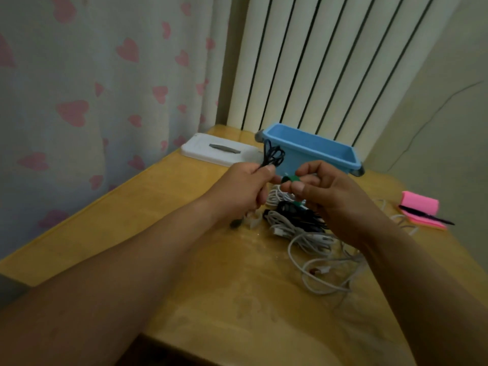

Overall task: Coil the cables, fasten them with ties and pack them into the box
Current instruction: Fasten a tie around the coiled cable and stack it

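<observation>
A pale curtain (92, 88) with pink hearts hangs at the left, and a ribbed cream radiator (317, 62) stands behind the far edge of the worktop (211, 299), which is of yellow wood.

Two bare forearms reach in from the near side. The left grip (243, 191) is raised above the worktop, its fingers curled and its thumb pressed down on a small black coil. The right grip (335, 196) is just beside it at the same height, fingers curled, with thumb and fingertips pinching a green tie.

The blue box (317, 151) stands open at the back of the worktop, in front of the radiator. Nothing can be seen inside it from this angle. Its white lid (211, 151), with a grey handle, lies flat just to the left of it.

Under and near the two grips lies a heap of loose white cables (311, 260), with a dark bundle (298, 212) among them.

At the right edge rests a pink pad (420, 204) with a black pen (425, 215) across it.

The black coil (273, 154) sticks up out of the left grip, its loops showing against the near left corner of the box. The green tie (290, 178) sits between the two grips, close to the foot of the coil; whether it touches the coil cannot be told.
</observation>
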Demonstrator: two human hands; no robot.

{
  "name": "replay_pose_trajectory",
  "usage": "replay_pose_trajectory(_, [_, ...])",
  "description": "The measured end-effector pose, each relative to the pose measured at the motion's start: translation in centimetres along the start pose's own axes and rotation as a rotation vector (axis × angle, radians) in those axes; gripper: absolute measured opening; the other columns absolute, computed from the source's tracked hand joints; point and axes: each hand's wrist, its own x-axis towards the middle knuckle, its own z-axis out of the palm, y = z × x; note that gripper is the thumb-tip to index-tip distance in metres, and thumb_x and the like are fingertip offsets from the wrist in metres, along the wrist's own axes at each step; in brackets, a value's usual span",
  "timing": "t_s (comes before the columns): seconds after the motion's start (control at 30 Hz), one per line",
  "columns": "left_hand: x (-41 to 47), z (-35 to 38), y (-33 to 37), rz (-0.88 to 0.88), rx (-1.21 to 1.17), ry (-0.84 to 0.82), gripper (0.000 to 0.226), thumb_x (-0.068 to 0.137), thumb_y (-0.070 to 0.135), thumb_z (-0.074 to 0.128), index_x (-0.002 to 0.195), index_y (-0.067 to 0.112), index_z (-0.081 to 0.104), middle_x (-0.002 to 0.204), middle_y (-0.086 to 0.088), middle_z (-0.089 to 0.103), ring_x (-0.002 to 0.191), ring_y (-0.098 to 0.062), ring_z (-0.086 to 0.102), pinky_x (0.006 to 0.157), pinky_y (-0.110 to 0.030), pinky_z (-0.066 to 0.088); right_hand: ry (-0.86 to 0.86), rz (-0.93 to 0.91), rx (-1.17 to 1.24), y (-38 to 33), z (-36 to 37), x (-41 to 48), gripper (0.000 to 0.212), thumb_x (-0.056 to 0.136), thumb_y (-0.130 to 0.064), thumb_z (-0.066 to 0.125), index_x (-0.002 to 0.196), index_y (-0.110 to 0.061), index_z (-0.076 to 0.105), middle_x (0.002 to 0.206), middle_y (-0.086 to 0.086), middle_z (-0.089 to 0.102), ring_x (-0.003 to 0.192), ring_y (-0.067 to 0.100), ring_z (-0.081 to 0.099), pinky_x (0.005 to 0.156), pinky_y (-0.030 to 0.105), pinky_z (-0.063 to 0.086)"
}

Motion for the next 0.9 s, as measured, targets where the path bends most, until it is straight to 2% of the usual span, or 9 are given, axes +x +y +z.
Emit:
replay_pose_trajectory(0.1, [-0.4,1.3,1.7,-0.006,-0.096,-0.124,0.038,0.114,0.031,0.048,0.082,0.012,0.059,0.060,-0.003,0.053,0.048,-0.015,0.042,0.045,-0.029,0.036,-0.028,-0.033,0.086,-0.8,-0.9,-1.3,0.031,0.085,-0.006,0.070,0.113,-0.010,0.056,0.078,0.001,0.069,0.102,0.020,0.075,0.076,0.025,0.054])
replay_pose_trajectory(0.2, [-0.5,2.6,3.1,0.017,-0.209,-0.149,0.036,0.114,0.031,0.047,0.088,0.010,0.059,0.062,-0.004,0.050,0.048,-0.014,0.038,0.042,-0.027,0.033,-0.010,-0.070,0.022,-1.3,-2.1,-2.3,0.024,0.093,-0.002,0.067,0.113,-0.009,0.056,0.077,-0.001,0.070,0.099,0.019,0.074,0.078,0.031,0.049])
replay_pose_trajectory(0.27, [-0.6,3.6,4.1,0.057,-0.217,-0.107,0.032,0.115,0.031,0.046,0.097,0.009,0.061,0.065,-0.005,0.051,0.048,-0.013,0.039,0.042,-0.027,0.034,0.038,-0.081,-0.043,-1.3,-2.7,-2.7,0.021,0.096,0.000,0.067,0.113,-0.007,0.057,0.080,0.003,0.072,0.088,0.014,0.074,0.075,0.025,0.053])
replay_pose_trajectory(0.33, [-0.4,4.8,4.7,0.112,-0.134,-0.074,0.031,0.115,0.032,0.047,0.098,0.008,0.059,0.069,-0.007,0.052,0.049,-0.014,0.041,0.043,-0.028,0.036,0.072,-0.097,-0.122,-1.1,-3.4,-3.0,0.017,0.097,-0.001,0.068,0.111,-0.006,0.060,0.082,0.006,0.072,0.071,0.005,0.068,0.063,0.015,0.050])
replay_pose_trajectory(0.43, [0.5,6.6,4.7,0.156,-0.004,-0.047,0.032,0.114,0.035,0.048,0.095,0.011,0.058,0.068,-0.005,0.053,0.049,-0.011,0.044,0.045,-0.025,0.037,0.093,-0.118,-0.275,-0.6,-4.5,-3.5,0.007,0.100,-0.010,0.067,0.107,-0.007,0.068,0.082,0.001,0.074,0.067,-0.001,0.064,0.061,0.011,0.047])
replay_pose_trajectory(0.6, [1.8,7.8,2.6,0.138,0.059,0.006,0.034,0.114,0.038,0.047,0.091,0.016,0.061,0.065,-0.001,0.054,0.051,-0.013,0.046,0.049,-0.031,0.038,0.195,-0.191,-0.160,0.7,-6.0,-5.0,0.015,0.099,-0.023,0.064,0.105,-0.010,0.068,0.079,-0.001,0.071,0.067,0.003,0.057,0.062,0.016,0.044])
replay_pose_trajectory(0.7, [2.0,8.2,2.1,0.215,0.245,-0.003,0.031,0.112,0.037,0.050,0.089,0.021,0.063,0.067,0.004,0.061,0.058,-0.011,0.054,0.057,-0.035,0.044,0.192,-0.254,-0.041,0.5,-5.1,-5.3,0.015,0.099,-0.029,0.061,0.104,-0.017,0.069,0.078,-0.002,0.065,0.069,0.008,0.052,0.062,0.019,0.042])
replay_pose_trajectory(0.8, [1.9,8.8,2.5,0.285,0.419,-0.071,0.025,0.110,0.029,0.052,0.089,0.025,0.066,0.078,0.007,0.070,0.071,-0.007,0.064,0.064,-0.034,0.052,0.240,-0.262,-0.207,0.9,-3.3,-4.4,0.017,0.104,-0.026,0.062,0.092,-0.019,0.072,0.071,-0.015,0.064,0.065,-0.002,0.056,0.061,0.012,0.043])
replay_pose_trajectory(0.9, [1.7,8.8,2.7,0.272,0.446,-0.116,0.025,0.108,0.022,0.055,0.086,0.031,0.062,0.084,0.010,0.070,0.080,-0.004,0.066,0.070,-0.032,0.053,0.409,-0.255,-0.316,1.8,-2.6,-3.9,0.025,0.101,-0.033,0.069,0.081,-0.019,0.071,0.069,-0.011,0.066,0.063,0.000,0.058,0.060,0.016,0.046])
